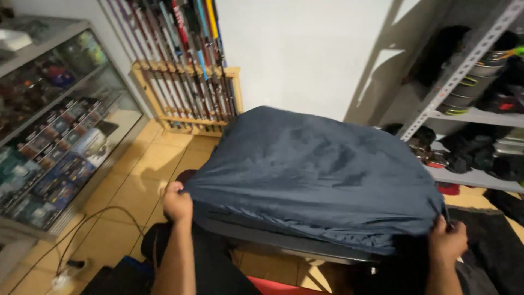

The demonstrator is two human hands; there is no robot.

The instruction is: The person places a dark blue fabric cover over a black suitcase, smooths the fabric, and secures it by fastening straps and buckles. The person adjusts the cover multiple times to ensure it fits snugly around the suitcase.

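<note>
Your left hand (177, 204) and right hand (447, 240) both clench the blue cover's (311, 169) near corners; uneven pulling may slip it.

A fishing-tackle shop: racked fishing rods (185, 60), glass display case (60, 125), metal shelving (469, 117).

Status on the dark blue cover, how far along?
Done: the dark blue fabric cover already drapes over the top and far side of the bulky object. In hand: left hand and right hand grip its near corners. Left: the near edge, where a dark base strip shows uncovered.
</note>
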